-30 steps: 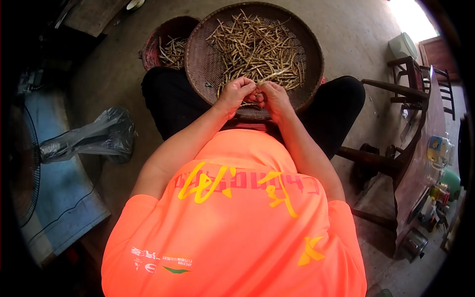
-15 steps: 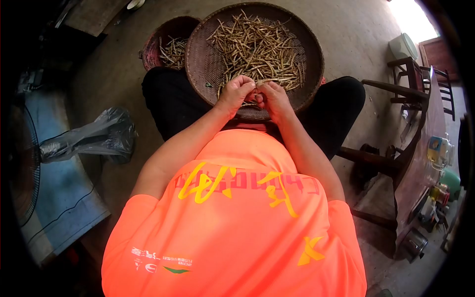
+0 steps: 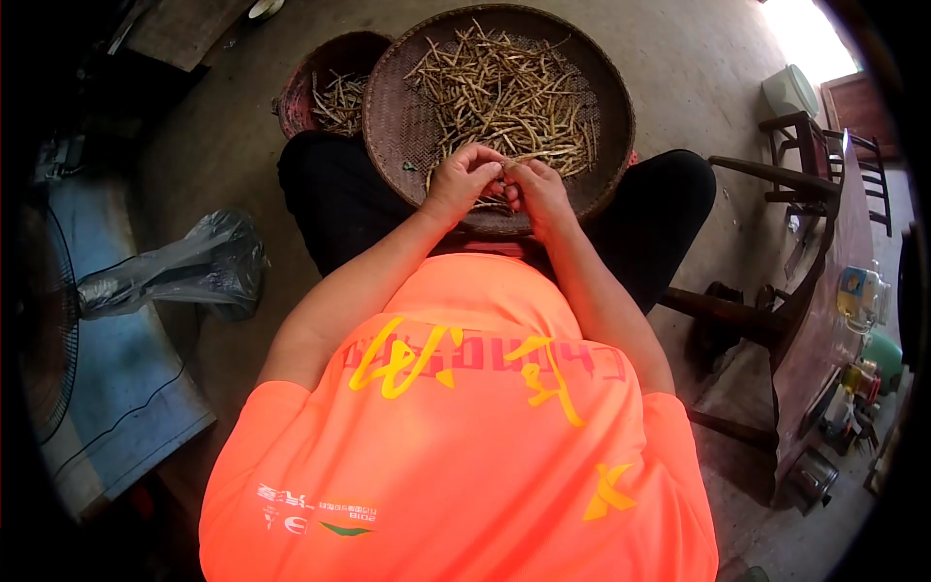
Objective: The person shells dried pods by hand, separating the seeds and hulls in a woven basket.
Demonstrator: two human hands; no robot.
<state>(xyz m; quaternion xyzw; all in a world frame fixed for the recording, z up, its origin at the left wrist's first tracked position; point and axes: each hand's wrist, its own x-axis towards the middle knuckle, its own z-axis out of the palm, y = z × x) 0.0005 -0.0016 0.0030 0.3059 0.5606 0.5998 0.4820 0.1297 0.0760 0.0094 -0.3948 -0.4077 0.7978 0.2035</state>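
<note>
Head view, looking down past an orange shirt (image 3: 465, 436): a person sits with both bare hands together over the near part of a round woven tray (image 3: 621, 102). The left hand (image 3: 460, 184) and the right hand (image 3: 539, 191) meet at the fingertips, thumbs bent toward forefingers, the other fingers curled under. Whether they are gripping a pod cannot be told; the meeting point is too small and partly hidden.

Thin, dry, brown pods (image 3: 499, 97) lie in a loose heap in the tray, mostly beyond the hands and toward the right; a few show beneath them. A small green scrap (image 3: 409, 166) lies near the tray's left side. Beyond the left knee, partly behind the tray, a reddish basket (image 3: 294, 109) holds more pods.

The tray sits between dark-trousered knees (image 3: 669, 189); what bears its weight is hidden. A shifting knee could probably tip it and send pods onto the floor (image 3: 262, 155). Both forearms cross the near rim, so a low elbow or wrist might press that edge down. Anything slipping from the fingertips would likely fall among similar pods and be hard to find.

Farther off are a fan (image 3: 53, 320) at left and a cluttered table (image 3: 819, 359) at right.
</note>
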